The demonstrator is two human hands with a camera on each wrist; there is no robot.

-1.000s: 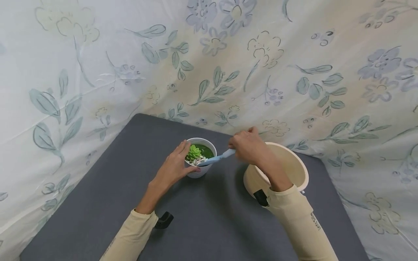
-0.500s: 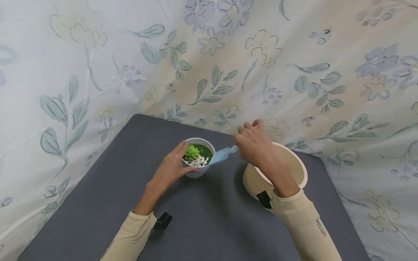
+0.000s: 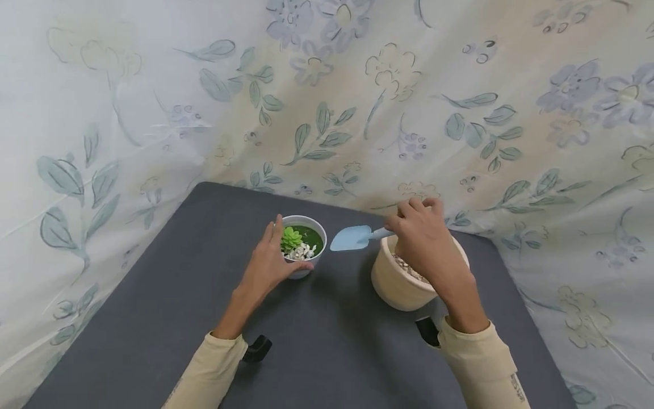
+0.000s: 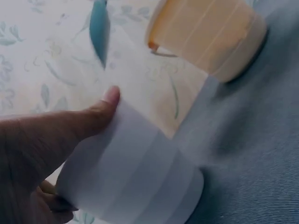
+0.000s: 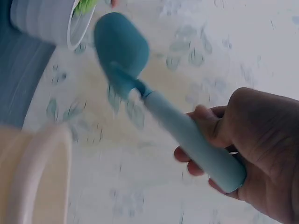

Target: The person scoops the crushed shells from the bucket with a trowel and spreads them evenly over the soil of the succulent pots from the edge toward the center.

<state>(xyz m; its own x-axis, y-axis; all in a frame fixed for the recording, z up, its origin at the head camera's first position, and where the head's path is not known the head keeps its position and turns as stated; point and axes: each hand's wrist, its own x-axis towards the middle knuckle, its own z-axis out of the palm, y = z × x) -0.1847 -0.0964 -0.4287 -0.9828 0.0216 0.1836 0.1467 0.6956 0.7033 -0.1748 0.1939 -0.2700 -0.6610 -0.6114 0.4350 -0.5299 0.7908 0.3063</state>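
My left hand (image 3: pixel 269 255) holds the side of a small white pot (image 3: pixel 301 274), thumb near its rim and fingers on the far side. In the pot sit a green succulent (image 3: pixel 291 238) and white pebbles (image 3: pixel 298 253) over a green surface. My right hand (image 3: pixel 424 236) grips the handle of a light blue trowel (image 3: pixel 351 238). The blade stands in the air between the white pot and a larger beige pot (image 3: pixel 401 289). In the right wrist view, the fingers curl round the trowel's handle (image 5: pixel 187 135). The left wrist view shows the white pot's ridged wall (image 4: pixel 135 172) close up.
Pale pebbles (image 3: pixel 409 270) lie inside the beige pot, partly hidden under my right forearm. A dark grey table (image 3: pixel 327 352) bears both pots. Floral fabric (image 3: pixel 327 113) hangs behind it and along its sides.
The trowel's blade has lifted out of the white pot and moved right, turning flatter to the view. My right hand has shifted right, over the beige pot. My left hand keeps its hold.
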